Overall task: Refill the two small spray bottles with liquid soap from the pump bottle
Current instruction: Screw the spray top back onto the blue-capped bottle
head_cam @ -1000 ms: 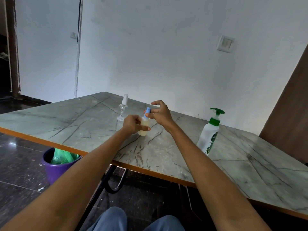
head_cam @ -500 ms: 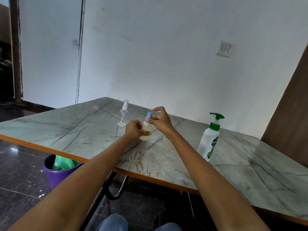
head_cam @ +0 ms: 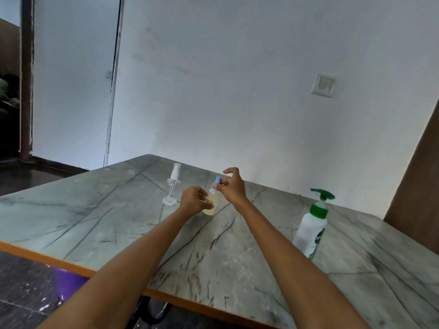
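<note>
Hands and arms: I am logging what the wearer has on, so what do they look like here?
Both forearms are bare to the bottom edge of the frame, with no sleeve in view. The left hand and right hand show no gloves; no watch, band or ring is visible.

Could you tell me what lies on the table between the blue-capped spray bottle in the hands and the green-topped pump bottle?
In the head view, only bare marble-patterned table lies between the blue-capped spray bottle and the pump bottle; the right forearm crosses above it.
</note>
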Available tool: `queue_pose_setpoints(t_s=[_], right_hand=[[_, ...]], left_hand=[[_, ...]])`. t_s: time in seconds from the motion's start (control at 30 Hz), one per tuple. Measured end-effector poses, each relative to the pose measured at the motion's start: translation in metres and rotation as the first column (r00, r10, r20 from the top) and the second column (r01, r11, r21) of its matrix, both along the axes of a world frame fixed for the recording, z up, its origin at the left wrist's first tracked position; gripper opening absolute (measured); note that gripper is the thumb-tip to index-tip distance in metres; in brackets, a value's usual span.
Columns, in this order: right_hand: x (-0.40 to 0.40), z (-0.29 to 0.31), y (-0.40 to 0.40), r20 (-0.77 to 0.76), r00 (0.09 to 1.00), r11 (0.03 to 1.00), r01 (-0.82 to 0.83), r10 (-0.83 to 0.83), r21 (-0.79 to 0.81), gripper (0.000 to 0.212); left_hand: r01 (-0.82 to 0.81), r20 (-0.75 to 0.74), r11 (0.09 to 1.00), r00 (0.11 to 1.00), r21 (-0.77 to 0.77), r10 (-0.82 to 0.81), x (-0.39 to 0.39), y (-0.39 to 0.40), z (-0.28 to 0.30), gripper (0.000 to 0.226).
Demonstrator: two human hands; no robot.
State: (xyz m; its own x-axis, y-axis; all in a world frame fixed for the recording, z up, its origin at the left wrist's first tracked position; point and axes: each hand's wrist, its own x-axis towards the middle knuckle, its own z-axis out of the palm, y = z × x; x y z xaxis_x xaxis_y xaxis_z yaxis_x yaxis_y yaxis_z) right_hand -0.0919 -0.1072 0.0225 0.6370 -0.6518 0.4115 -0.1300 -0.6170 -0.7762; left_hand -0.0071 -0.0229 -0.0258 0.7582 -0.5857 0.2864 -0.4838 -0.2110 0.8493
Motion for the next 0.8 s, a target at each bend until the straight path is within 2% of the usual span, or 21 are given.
queue_pose_setpoints(t_s=[0.27, 0.43, 0.63, 0.73, 0.8], right_hand=[[0.013, -0.002, -0.003, -0.014, 0.999, 0.999, -0.031, 0.031, 0.011, 0.052], [0.011, 0.005, -0.001, -0.101, 0.993, 0.998, -0.057, 0.057, 0.005, 0.056], [0.009, 0.013, 0.008, -0.211, 0.977, 0.998, -0.042, 0.029, -0.055, 0.062], [0.006, 0.022, 0.016, -0.248, 0.968, 0.985, -0.004, -0.04, -0.175, 0.062], [0.006, 0.03, 0.024, -0.18, 0.981, 0.963, 0.026, -0.077, -0.267, 0.058]], left_hand=[[-0.062, 0.034, 0.998, 0.998, -0.015, 0.062, 0.006, -0.007, -0.007, 0.041], [-0.085, 0.021, 0.996, 0.996, 0.012, 0.084, 0.004, -0.007, -0.004, 0.041], [-0.087, -0.013, 0.996, 0.996, 0.013, 0.087, -0.004, 0.009, 0.004, 0.055], [-0.109, -0.015, 0.994, 0.994, -0.008, 0.109, 0.001, 0.025, 0.006, 0.051], [-0.125, -0.04, 0.992, 0.992, -0.018, 0.124, 0.008, 0.038, 0.004, 0.042]])
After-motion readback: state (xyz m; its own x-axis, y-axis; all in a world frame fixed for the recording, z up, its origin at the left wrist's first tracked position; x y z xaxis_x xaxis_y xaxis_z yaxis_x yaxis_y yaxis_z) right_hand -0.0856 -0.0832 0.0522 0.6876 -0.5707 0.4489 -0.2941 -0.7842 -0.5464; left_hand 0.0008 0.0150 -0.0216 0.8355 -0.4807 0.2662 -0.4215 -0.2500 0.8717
